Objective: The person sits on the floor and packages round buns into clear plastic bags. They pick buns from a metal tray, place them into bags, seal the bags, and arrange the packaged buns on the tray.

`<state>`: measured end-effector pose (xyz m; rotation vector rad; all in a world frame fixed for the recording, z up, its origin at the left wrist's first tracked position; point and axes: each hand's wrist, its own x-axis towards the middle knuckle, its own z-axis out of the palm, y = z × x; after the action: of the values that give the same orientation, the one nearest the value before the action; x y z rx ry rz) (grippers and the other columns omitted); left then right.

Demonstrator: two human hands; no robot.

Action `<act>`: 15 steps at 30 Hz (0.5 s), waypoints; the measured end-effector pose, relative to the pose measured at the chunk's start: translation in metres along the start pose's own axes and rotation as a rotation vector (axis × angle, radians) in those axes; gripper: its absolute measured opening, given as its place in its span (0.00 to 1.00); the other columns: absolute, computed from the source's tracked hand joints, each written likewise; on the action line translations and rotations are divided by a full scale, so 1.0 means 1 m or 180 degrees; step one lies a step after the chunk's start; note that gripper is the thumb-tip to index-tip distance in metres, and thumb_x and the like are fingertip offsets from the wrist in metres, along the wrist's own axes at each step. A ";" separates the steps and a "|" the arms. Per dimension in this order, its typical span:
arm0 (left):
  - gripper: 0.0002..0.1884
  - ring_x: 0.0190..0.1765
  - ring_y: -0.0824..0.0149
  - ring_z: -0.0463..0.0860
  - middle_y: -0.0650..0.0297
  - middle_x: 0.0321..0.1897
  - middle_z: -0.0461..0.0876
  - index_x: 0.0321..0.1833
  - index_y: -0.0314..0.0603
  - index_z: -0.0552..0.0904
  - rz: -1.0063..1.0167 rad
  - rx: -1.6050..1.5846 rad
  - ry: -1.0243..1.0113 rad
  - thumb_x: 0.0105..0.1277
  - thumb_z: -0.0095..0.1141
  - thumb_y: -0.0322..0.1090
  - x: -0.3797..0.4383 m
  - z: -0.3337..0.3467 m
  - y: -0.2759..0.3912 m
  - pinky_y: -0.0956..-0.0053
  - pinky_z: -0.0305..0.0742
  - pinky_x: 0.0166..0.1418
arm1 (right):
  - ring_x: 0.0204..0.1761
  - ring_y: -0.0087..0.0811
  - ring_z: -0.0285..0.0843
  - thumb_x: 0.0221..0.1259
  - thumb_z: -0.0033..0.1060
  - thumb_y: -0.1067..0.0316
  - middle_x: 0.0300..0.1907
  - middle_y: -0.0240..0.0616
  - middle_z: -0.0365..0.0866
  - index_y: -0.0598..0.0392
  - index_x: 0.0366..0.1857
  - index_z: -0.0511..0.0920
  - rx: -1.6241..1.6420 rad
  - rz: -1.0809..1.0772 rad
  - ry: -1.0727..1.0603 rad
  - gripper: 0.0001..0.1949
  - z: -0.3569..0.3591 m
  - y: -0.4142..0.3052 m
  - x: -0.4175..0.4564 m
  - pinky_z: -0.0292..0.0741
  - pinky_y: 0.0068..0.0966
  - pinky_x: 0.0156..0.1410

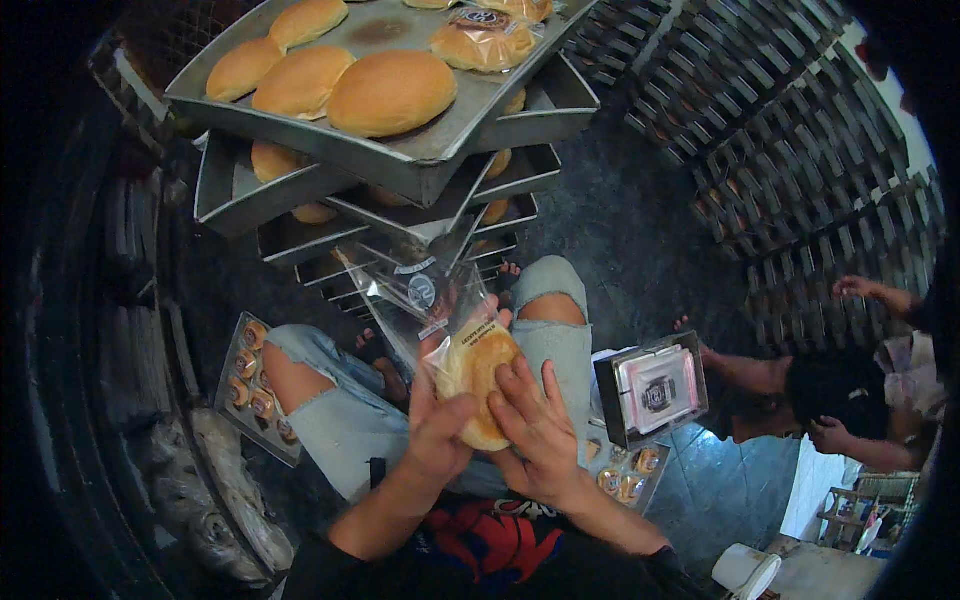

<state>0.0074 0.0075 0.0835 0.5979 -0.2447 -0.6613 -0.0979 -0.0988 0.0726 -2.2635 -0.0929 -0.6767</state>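
Observation:
A golden bread bun [480,375] sits partly inside a clear printed plastic bag [409,300], whose far end sticks out loosely toward the tray stack. My left hand [441,431] grips the bag and the bun from the left, thumb across the bun's near part. From the right, my right hand [534,431] holds the bun, fingers laid on its top; the forefinger stands off it. Just beyond, the top metal tray [390,161] carries several unwrapped buns [391,91] and bagged buns [484,39].
More metal trays [255,199] with buns are stacked crosswise below. A box of printed bags [656,394] stands by my right knee. Trays of wrapped bread [259,382] flank my legs. Another person [832,390] is at the right, near stacked dark trays [810,172]. A white bucket [745,571] stands lower right.

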 end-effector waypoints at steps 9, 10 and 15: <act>0.54 0.84 0.51 0.59 0.45 0.83 0.59 0.85 0.36 0.47 0.0235 0.0185 -0.0228 0.64 0.72 0.38 -0.017 -0.032 -0.008 0.54 0.56 0.86 | 0.79 0.60 0.65 0.58 0.65 0.77 0.72 0.60 0.74 0.61 0.69 0.77 -0.0018 -0.0007 0.0056 0.29 0.022 0.003 0.013 0.51 0.64 0.83; 0.54 0.84 0.51 0.60 0.45 0.82 0.60 0.85 0.36 0.47 0.0103 -0.0629 0.0073 0.64 0.72 0.36 -0.013 -0.032 0.000 0.55 0.57 0.85 | 0.79 0.60 0.65 0.59 0.63 0.77 0.73 0.60 0.74 0.61 0.69 0.77 -0.0026 -0.0035 -0.0032 0.29 0.026 0.003 0.012 0.51 0.65 0.83; 0.44 0.77 0.50 0.72 0.43 0.79 0.65 0.83 0.37 0.56 -0.0019 0.0802 0.0221 0.69 0.66 0.41 -0.004 -0.046 -0.009 0.56 0.64 0.82 | 0.80 0.58 0.64 0.59 0.66 0.75 0.74 0.59 0.73 0.60 0.67 0.79 0.0069 0.0174 -0.0101 0.28 0.053 0.015 0.015 0.48 0.64 0.84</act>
<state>0.0182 0.0247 0.0413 0.8620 -0.2635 -0.6186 -0.0575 -0.0749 0.0393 -2.2482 -0.0533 -0.6084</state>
